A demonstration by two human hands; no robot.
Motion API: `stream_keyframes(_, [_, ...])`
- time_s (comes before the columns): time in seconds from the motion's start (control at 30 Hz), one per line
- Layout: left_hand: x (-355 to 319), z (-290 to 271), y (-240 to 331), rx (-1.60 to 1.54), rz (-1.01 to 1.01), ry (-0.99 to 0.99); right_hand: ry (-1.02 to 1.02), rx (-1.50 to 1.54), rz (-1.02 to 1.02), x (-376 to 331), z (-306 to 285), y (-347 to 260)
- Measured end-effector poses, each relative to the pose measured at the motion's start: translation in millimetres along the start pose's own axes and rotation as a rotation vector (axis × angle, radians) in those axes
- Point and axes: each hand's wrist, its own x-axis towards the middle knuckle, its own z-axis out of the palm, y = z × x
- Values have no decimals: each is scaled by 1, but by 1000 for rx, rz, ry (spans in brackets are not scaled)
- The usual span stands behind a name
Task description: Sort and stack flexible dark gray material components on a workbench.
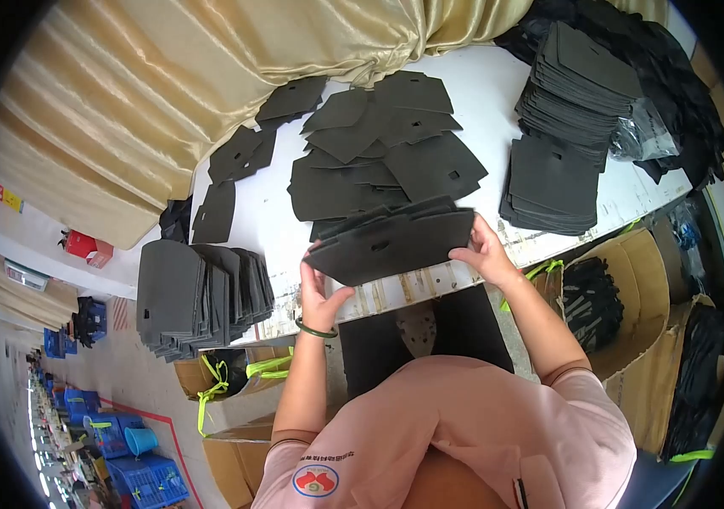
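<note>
Between my two hands is a small stack of dark grey foam sheets [396, 246], tilted up at the table's front edge, with a small slot showing in the nearest sheet. My left hand [321, 297] grips the stack's left end, thumb toward me. At the right end, my right hand [487, 252] holds it with the thumb on the near face and the fingers behind. Just beyond lies a loose, overlapping heap of similar foam sheets [336, 188] on the white table [273, 229]. Some sheets behind the held stack are partly hidden.
Thick piles of sheets stand at the left corner [171, 288] and the right side [553, 182], with a taller pile [582, 81] behind. Black fabric [684, 119] and a clear plastic bag [646, 131] lie far right. An open cardboard box [637, 288] sits below; a gold curtain [158, 93] hangs behind.
</note>
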Motion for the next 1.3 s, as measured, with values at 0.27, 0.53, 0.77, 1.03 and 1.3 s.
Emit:
stream_keyframes(0.27, [-16, 1, -65, 271, -46, -24, 75, -92, 48, -13, 10, 3])
stream_keyframes(0.53, [-8, 15, -61, 64, -16, 38, 337, -195, -152, -6, -25, 9])
stream_keyframes(0.77, [5, -29, -69, 88, -303, 342, 655, -125, -67, 1, -188, -115])
stream_keyframes(1.03, [38, -73, -78, -381, -699, 643, 635, -1107, -168, 27, -108, -86])
stream_keyframes(1.3, [80, -61, -96, -402, -765, 538, -35, -1516, -115, 93, -7, 6])
